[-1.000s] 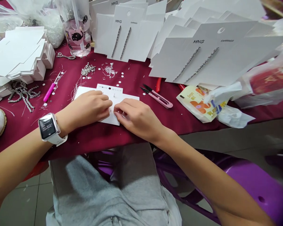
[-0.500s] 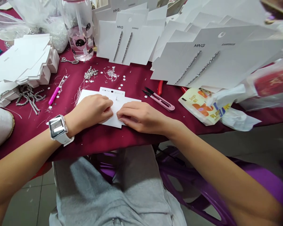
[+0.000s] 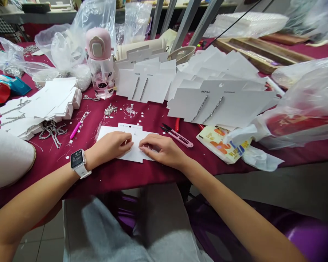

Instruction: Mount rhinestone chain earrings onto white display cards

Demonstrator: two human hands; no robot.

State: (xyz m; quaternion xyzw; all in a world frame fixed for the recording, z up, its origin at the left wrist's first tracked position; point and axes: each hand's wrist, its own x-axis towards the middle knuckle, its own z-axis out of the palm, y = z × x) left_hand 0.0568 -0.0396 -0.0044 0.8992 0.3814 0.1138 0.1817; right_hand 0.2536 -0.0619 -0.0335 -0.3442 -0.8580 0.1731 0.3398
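Thread snips (image 3: pixel 177 135) lie just right of the flat earring card (image 3: pixel 135 140).

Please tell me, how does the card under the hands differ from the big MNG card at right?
The card lies flat on the maroon tablecloth, while the MNG card rests tilted on a pile of cards. The MNG card shows two rhinestone strips; the other card shows none. Both cards are white.

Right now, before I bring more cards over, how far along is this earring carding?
Done: MNG earring cards with rhinestone strips attached. In hand: left hand and right hand rest on a white card. Remaining: rhinestone chain and a stack of bare cards.
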